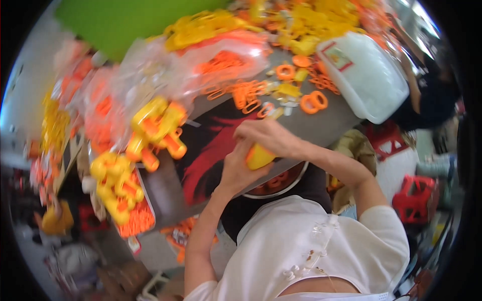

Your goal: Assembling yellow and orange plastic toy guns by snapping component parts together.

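In front of my body, over the near edge of the table, a yellow plastic part [259,156] is held between both hands. My left hand [238,169] wraps it from the left and below, fingers closed. From above, my right hand [271,136] closes over its top, the fingertips meeting those of the left; what lies under them is hidden. Beneath the hands is a black and red mat [213,143]. To the left stand assembled yellow and orange plastic toys [156,128], with more yellow toys [113,183] nearer to me.
Orange rings [314,102] and orange clips [244,95] lie beyond my hands. A translucent white bin [371,83] sits on the right. Plastic bags [145,70] and heaped yellow parts [316,22] fill the back. A round bowl [296,186] is by my lap. Another person [427,95] is far right.
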The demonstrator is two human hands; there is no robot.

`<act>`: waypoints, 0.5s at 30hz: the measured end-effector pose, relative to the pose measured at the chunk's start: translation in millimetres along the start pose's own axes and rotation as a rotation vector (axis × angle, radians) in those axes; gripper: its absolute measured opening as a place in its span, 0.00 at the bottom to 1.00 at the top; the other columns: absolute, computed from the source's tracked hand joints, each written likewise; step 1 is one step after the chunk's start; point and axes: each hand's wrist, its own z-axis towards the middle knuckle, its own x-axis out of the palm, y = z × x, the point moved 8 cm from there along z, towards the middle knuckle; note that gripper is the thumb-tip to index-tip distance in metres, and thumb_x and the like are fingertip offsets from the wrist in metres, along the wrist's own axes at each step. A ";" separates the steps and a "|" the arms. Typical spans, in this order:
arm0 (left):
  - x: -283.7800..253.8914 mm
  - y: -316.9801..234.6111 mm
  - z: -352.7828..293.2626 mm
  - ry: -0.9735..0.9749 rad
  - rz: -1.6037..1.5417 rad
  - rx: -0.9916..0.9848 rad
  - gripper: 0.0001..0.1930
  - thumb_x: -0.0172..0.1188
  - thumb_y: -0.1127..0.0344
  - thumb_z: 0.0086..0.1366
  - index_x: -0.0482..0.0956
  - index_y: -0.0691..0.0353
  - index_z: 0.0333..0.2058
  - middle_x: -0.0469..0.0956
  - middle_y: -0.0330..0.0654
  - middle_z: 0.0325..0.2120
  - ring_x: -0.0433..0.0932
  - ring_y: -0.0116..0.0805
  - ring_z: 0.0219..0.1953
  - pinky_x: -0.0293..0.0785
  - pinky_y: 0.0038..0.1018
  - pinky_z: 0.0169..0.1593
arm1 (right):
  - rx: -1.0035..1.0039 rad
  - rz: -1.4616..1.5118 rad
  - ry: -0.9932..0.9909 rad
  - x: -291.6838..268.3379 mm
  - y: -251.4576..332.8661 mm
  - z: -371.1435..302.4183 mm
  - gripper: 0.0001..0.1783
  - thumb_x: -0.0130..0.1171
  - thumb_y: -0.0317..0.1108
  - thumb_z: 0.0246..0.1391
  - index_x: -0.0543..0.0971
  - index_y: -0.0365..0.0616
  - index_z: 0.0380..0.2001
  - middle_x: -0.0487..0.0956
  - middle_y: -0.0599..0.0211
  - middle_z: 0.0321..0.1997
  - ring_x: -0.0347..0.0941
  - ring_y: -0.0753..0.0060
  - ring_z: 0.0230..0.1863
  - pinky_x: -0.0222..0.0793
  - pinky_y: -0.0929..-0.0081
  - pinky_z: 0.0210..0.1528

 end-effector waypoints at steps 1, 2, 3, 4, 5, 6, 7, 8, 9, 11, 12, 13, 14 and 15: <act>-3.2 0.5 -3.6 0.007 -0.191 -0.105 0.37 0.73 0.66 0.46 0.67 0.63 0.55 0.77 0.50 0.40 0.80 0.41 0.40 0.77 0.32 0.43 | 0.071 -0.008 0.024 0.2 1.5 0.5 0.22 0.46 0.48 0.64 0.77 0.39 0.42 0.79 0.56 0.38 0.76 0.57 0.43 0.69 0.68 0.46; -8.6 3.2 -7.4 0.006 -0.388 -0.195 0.37 0.72 0.66 0.47 0.66 0.62 0.57 0.77 0.49 0.42 0.80 0.38 0.41 0.77 0.30 0.43 | 0.057 -0.025 0.016 -0.8 7.6 -3.2 0.24 0.46 0.49 0.64 0.76 0.38 0.46 0.79 0.56 0.39 0.75 0.56 0.45 0.68 0.69 0.49; -18.3 8.9 -8.9 -0.037 -0.363 -0.208 0.37 0.72 0.66 0.47 0.66 0.62 0.57 0.77 0.49 0.42 0.80 0.38 0.41 0.77 0.30 0.43 | 0.081 -0.028 0.034 -0.5 0.5 -4.5 0.24 0.46 0.49 0.64 0.75 0.38 0.48 0.79 0.55 0.42 0.74 0.54 0.47 0.68 0.68 0.50; -19.0 22.8 -13.0 -0.030 -0.514 -0.302 0.38 0.72 0.66 0.48 0.65 0.63 0.58 0.76 0.49 0.44 0.79 0.35 0.43 0.76 0.28 0.45 | 0.109 -0.033 0.050 1.6 -8.7 -4.3 0.24 0.46 0.48 0.64 0.75 0.38 0.49 0.78 0.54 0.44 0.74 0.53 0.48 0.67 0.67 0.51; -20.3 33.9 -16.2 -0.024 -0.671 -0.389 0.39 0.71 0.67 0.50 0.63 0.64 0.60 0.75 0.48 0.46 0.78 0.33 0.44 0.75 0.27 0.47 | 0.083 -0.029 0.088 8.2 -9.8 -3.6 0.24 0.46 0.48 0.64 0.75 0.38 0.49 0.78 0.54 0.44 0.74 0.53 0.48 0.67 0.67 0.51; -24.6 42.4 -17.2 -0.051 -0.706 -0.492 0.37 0.70 0.66 0.52 0.64 0.66 0.59 0.74 0.50 0.47 0.76 0.39 0.47 0.73 0.32 0.50 | 0.069 -0.145 0.082 11.7 -12.6 -4.7 0.24 0.47 0.48 0.64 0.74 0.38 0.50 0.77 0.53 0.45 0.73 0.52 0.48 0.67 0.65 0.52; -30.3 51.9 -19.5 -0.093 -0.690 -0.498 0.37 0.70 0.66 0.52 0.64 0.66 0.59 0.74 0.50 0.47 0.76 0.39 0.47 0.73 0.32 0.50 | 0.047 -0.259 0.074 16.1 -13.8 -3.9 0.24 0.47 0.47 0.64 0.74 0.38 0.50 0.76 0.52 0.47 0.72 0.51 0.49 0.67 0.64 0.52; -40.2 62.0 -20.7 -0.141 -0.298 -0.402 0.35 0.69 0.65 0.53 0.65 0.65 0.59 0.74 0.48 0.48 0.75 0.38 0.47 0.73 0.31 0.50 | 0.036 -0.290 0.102 23.1 -21.6 -0.5 0.23 0.51 0.43 0.62 0.72 0.38 0.52 0.74 0.52 0.49 0.71 0.50 0.50 0.66 0.61 0.53; -42.3 64.9 -21.5 -0.164 0.085 -0.304 0.34 0.69 0.64 0.55 0.66 0.64 0.58 0.73 0.47 0.49 0.75 0.36 0.47 0.73 0.30 0.49 | 0.022 -0.289 0.121 30.4 -33.5 -1.5 0.23 0.51 0.43 0.62 0.72 0.38 0.52 0.74 0.52 0.49 0.71 0.50 0.50 0.66 0.61 0.53; -54.9 63.8 -22.9 -0.264 0.265 -0.248 0.31 0.68 0.60 0.56 0.69 0.63 0.56 0.72 0.48 0.50 0.74 0.43 0.47 0.71 0.33 0.50 | -0.215 -0.474 -0.092 28.3 -32.2 -3.2 0.22 0.57 0.38 0.57 0.71 0.39 0.52 0.74 0.54 0.47 0.69 0.52 0.50 0.64 0.61 0.53; -66.6 65.0 -25.2 -0.341 0.165 -0.248 0.28 0.68 0.60 0.56 0.72 0.62 0.54 0.73 0.48 0.50 0.74 0.43 0.47 0.70 0.35 0.51 | -0.243 -0.635 -0.121 31.0 -27.2 -7.2 0.24 0.60 0.34 0.54 0.71 0.41 0.54 0.73 0.57 0.50 0.67 0.55 0.51 0.61 0.61 0.55; -78.2 57.3 -21.3 -0.410 0.056 -0.240 0.26 0.67 0.60 0.57 0.74 0.61 0.53 0.74 0.48 0.49 0.74 0.44 0.47 0.69 0.36 0.52 | -0.251 -0.634 -0.118 33.3 -29.7 -12.0 0.24 0.60 0.34 0.54 0.71 0.41 0.54 0.73 0.57 0.50 0.67 0.55 0.51 0.61 0.61 0.55; -97.9 42.9 -17.1 -0.467 0.114 -0.138 0.18 0.65 0.65 0.58 0.77 0.65 0.47 0.76 0.50 0.42 0.73 0.47 0.47 0.68 0.36 0.53 | -0.246 -0.635 -0.159 32.2 -33.4 -16.5 0.24 0.59 0.33 0.54 0.71 0.42 0.54 0.72 0.57 0.51 0.66 0.54 0.53 0.58 0.60 0.57; -123.3 24.4 -14.7 -0.496 0.250 -0.103 0.14 0.64 0.66 0.58 0.78 0.65 0.42 0.77 0.49 0.40 0.75 0.46 0.45 0.69 0.36 0.52 | -0.239 -0.633 -0.196 30.3 -36.2 -20.7 0.24 0.59 0.32 0.54 0.70 0.42 0.55 0.71 0.57 0.52 0.65 0.53 0.54 0.56 0.58 0.59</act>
